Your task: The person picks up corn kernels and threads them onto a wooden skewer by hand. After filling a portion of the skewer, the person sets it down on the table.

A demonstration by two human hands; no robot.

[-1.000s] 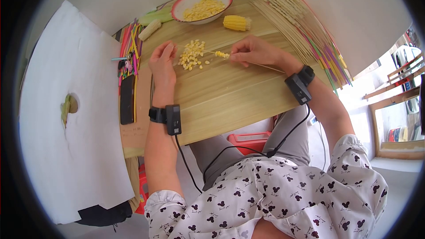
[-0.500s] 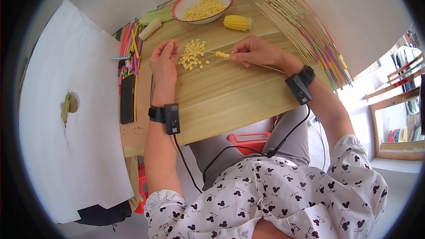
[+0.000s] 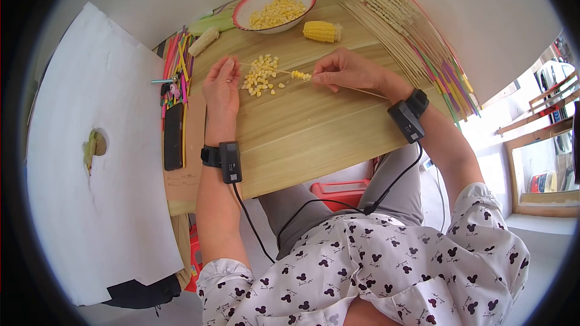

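My right hand [image 3: 345, 71] is closed round a thin wooden skewer [image 3: 281, 70], just behind a short row of yellow corn kernels [image 3: 301, 75] threaded on it. The skewer's back end slants out below that hand toward my wrist. Its front part crosses above a loose pile of corn kernels [image 3: 261, 75] to the fingertips of my left hand [image 3: 222, 87]. Those fingers are pinched at the skewer's tip on a corn kernel, mostly hidden by the thumb and finger.
Behind the pile stand a red-rimmed bowl [image 3: 240, 7] of kernels and a partly stripped corn cob [image 3: 322, 31]. A bare cob [image 3: 203, 42], coloured sticks [image 3: 183, 54] and a black phone [image 3: 174, 136] lie left. Bare skewers [image 3: 386, 42] and filled skewers [image 3: 393, 9] lie right.
My left fingers and the skewer's tip have come together; before, the pinch was held apart from the tip. My right hand has barely moved.
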